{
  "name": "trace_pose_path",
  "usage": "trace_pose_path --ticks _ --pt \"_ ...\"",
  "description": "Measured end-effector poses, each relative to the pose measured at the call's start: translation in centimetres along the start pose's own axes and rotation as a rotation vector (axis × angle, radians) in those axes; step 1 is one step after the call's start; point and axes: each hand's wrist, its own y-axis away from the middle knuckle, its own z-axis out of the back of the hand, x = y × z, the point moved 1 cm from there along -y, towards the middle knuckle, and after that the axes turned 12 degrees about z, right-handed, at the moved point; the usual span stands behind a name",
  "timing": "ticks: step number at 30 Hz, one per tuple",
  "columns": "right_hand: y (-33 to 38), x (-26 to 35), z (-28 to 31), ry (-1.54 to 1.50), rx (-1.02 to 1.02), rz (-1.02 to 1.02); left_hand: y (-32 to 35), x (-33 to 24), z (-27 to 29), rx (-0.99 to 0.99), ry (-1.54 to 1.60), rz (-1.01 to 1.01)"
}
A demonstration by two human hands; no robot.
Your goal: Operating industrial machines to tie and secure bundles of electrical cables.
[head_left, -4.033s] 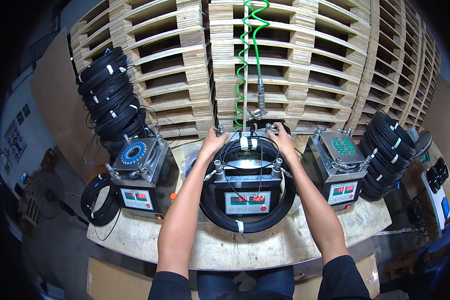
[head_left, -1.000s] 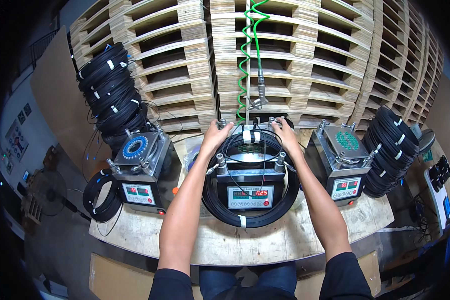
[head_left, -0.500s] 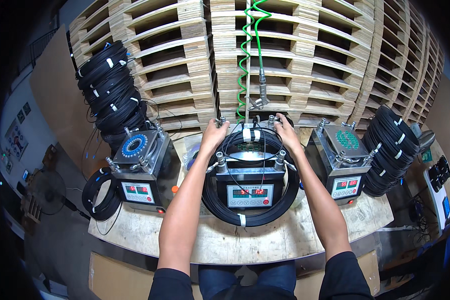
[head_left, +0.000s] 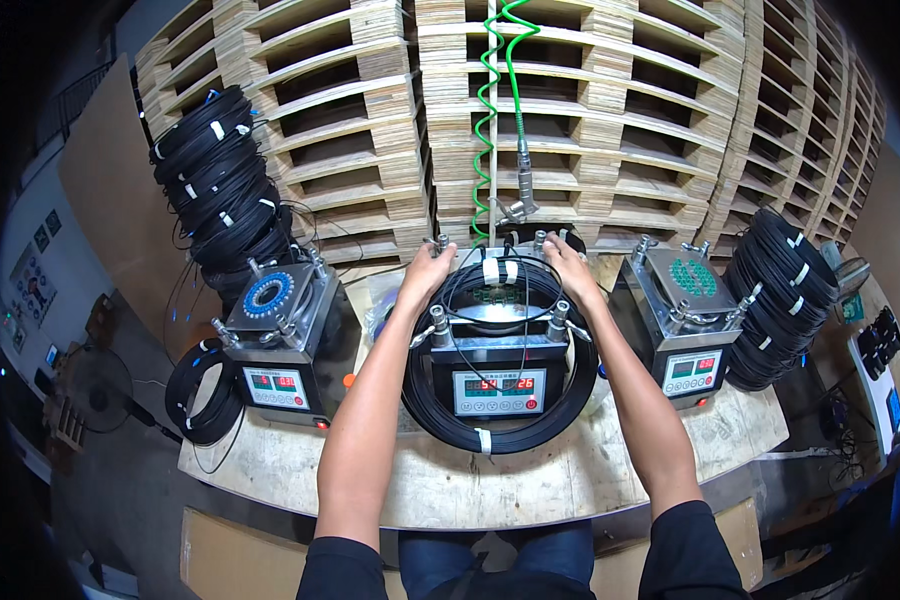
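In the middle of the bench stands a boxy metal machine (head_left: 440,385) with a lit red digital display (head_left: 498,391) and metal clamp posts at its corners. A large coil of black cable (head_left: 510,440), tied with white tape, loops around and over it. My left hand (head_left: 430,270) grips the far left clamp post (head_left: 443,243). At the far right clamp post (head_left: 540,240), my right hand (head_left: 570,266) has its fingers closed around the fitting, partly hidden. The two near posts (head_left: 439,320) stand untouched beside my forearms. Green-tipped pieces show dimly under the coil on top.
Similar machines flank this one, the left with a blue ring of connectors (head_left: 269,294), the right with green ones (head_left: 692,279). Black cable coils are stacked at left (head_left: 215,190) and right (head_left: 780,290). An air gun (head_left: 523,190) hangs from a green hose before wooden pallets (head_left: 590,130).
The digits on the machines' displays have changed. My right fingers have shifted slightly lower at the far right post; my left hand stays nearly where it was.
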Motion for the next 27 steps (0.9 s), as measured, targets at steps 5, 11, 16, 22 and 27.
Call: trace_pose_path --ticks 5,11,16,22,27 --pt "-0.1 0.4 -0.9 -0.121 0.018 0.018 0.4 0.3 1.2 -0.058 -0.052 0.016" --pt "-0.3 0.2 -0.7 -0.043 -0.038 -0.013 0.0 0.4 1.0 -0.061 -0.014 -0.047" --pt "0.3 1.8 -0.4 0.084 -0.041 -0.071 -0.2 0.7 0.9 0.015 0.029 -0.043" --pt "0.3 1.2 -0.5 0.056 -0.03 0.096 -3.2 2.7 0.7 0.077 0.048 0.045" --pt "0.3 -0.3 -0.2 -0.134 -0.013 0.091 -2.2 1.9 -0.2 -0.027 0.034 0.033"
